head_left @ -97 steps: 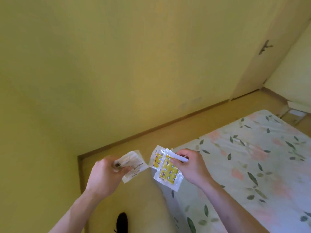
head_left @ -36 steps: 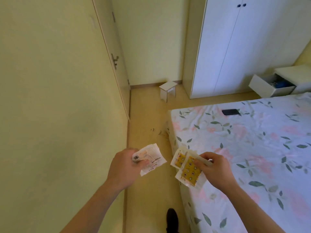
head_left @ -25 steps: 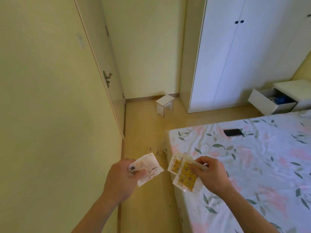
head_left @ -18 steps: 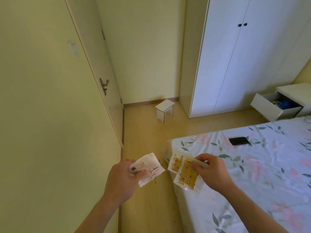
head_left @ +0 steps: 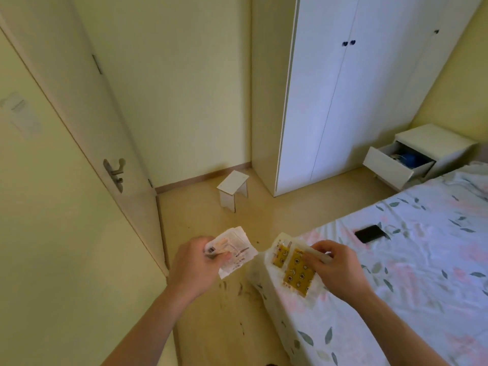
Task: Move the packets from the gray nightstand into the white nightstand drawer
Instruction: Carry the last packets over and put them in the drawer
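— Packets, where are they being kept?
— White packets [head_left: 233,249] are being gripped by the left hand [head_left: 196,265]. Yellow packets [head_left: 295,273] are being pinched by the right hand's [head_left: 336,270] fingers [head_left: 315,261], over the bed [head_left: 412,260] corner.
— And the drawer [head_left: 393,165]?
— It is being left open in the white nightstand [head_left: 435,140], far away.

A single head-worn camera looked forward and down from standing height, its wide lens bowing the door [head_left: 87,107] at left and the wardrobe [head_left: 351,83] ahead. Both forearms rose from the bottom edge, near the lens. The bed [head_left: 412,260] filled the lower right; the white nightstand [head_left: 435,138] sat far off at the right edge. No second view overlapped it.
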